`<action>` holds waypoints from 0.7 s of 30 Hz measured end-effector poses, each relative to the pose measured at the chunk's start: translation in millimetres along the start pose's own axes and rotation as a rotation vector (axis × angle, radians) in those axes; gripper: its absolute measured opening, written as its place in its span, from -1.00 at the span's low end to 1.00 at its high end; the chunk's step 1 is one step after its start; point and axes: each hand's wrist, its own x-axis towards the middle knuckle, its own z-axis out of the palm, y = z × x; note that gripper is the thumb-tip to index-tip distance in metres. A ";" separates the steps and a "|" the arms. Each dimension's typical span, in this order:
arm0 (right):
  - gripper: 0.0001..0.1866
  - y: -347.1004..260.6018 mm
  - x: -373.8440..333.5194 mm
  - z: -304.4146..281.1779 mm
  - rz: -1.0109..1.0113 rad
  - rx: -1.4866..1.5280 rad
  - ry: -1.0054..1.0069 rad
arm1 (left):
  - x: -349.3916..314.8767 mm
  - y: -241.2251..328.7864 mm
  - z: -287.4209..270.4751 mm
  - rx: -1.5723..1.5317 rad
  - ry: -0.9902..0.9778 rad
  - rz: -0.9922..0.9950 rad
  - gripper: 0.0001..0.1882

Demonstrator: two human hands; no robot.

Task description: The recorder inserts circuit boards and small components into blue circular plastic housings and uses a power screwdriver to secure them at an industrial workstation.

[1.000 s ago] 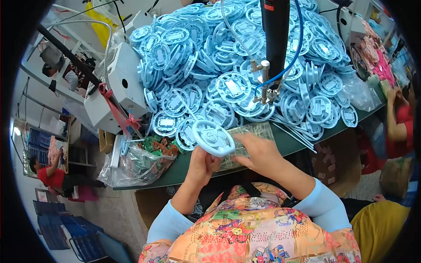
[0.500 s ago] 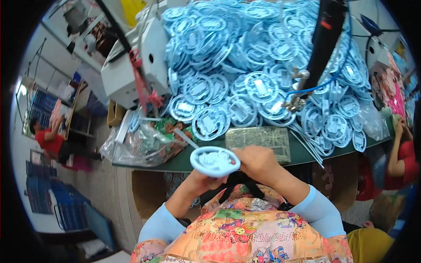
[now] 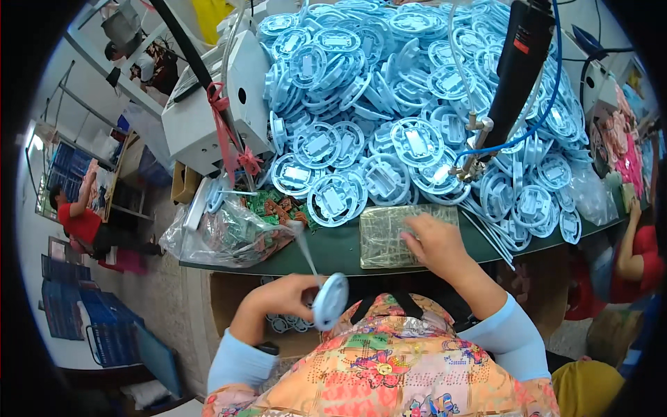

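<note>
My left hand (image 3: 281, 297) is closed around a light blue round plastic part (image 3: 331, 301), tilted partly edge-on near my apron. A pale, motion-blurred strip (image 3: 306, 250) sticks up from beside that part; whether it is fixed to it, I cannot tell. Over the flat block wrapped in clear film (image 3: 381, 240), my right hand (image 3: 439, 243) has thumb and fingers apart, with nothing visible between them. Beyond both hands rises a large heap of similar light blue plastic parts (image 3: 417, 142).
A clear plastic bag (image 3: 215, 233) and small green and brown pieces (image 3: 278, 207) lie left on the dark green table (image 3: 313, 258). Thin white sticks (image 3: 490, 235) lie right. A grey machine box (image 3: 221, 111) and a black hanging tool (image 3: 514, 76) flank the heap. Other people work left and right.
My right hand has left the light blue part and moved right, over the wrapped block. My left hand has shifted lower and left, turning the part from face-up to nearly edge-on.
</note>
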 end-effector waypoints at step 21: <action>-0.24 -8.4 106.1 27.6 -0.037 -0.307 -0.114 | 47.4 -14.8 -12.3 0.723 1.082 0.264 -0.78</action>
